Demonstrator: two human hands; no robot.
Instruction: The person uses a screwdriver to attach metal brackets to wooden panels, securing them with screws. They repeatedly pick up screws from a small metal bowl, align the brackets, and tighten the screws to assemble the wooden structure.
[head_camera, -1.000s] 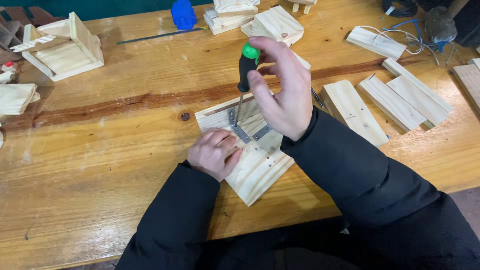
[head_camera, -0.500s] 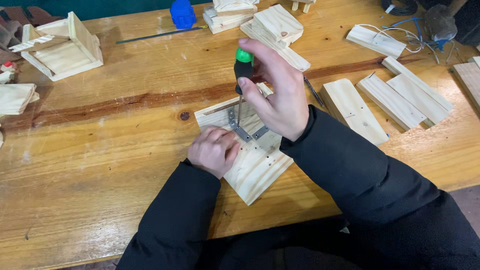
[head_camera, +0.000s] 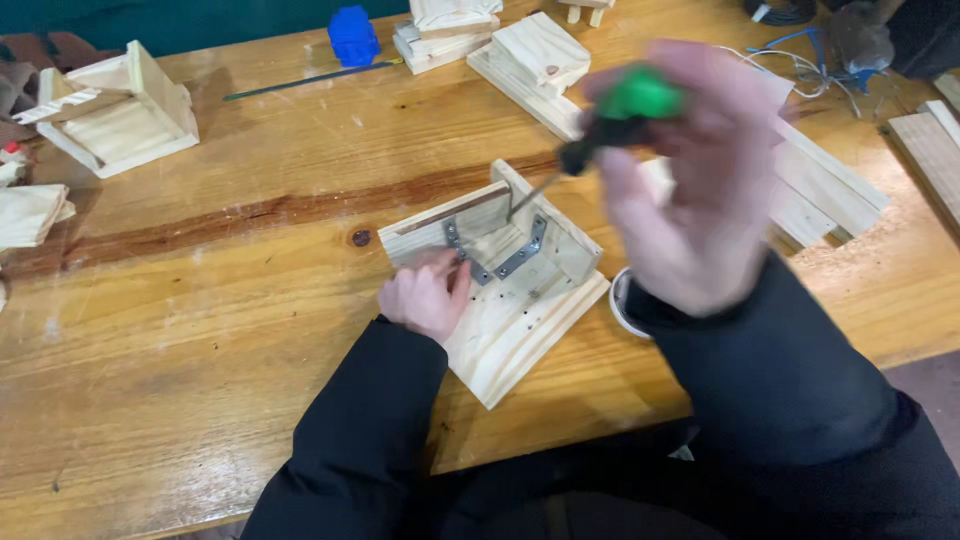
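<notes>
Right hand (head_camera: 700, 190) is clenching a green-handled screwdriver (head_camera: 610, 120), tip nearing the metal brackets (head_camera: 505, 255); left hand (head_camera: 428, 295), empty, is pressing the half-assembled wooden corner piece (head_camera: 500, 300) mid-table

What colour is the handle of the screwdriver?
The screwdriver handle is green on top and black below, seen in the head view, though blurred.

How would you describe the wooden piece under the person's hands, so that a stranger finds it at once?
On the long wooden workbench, look at the near edge, just under the left hand. There lies the square pine assembly, with two upright boards forming a corner. Only it carries metal angle brackets.
</notes>
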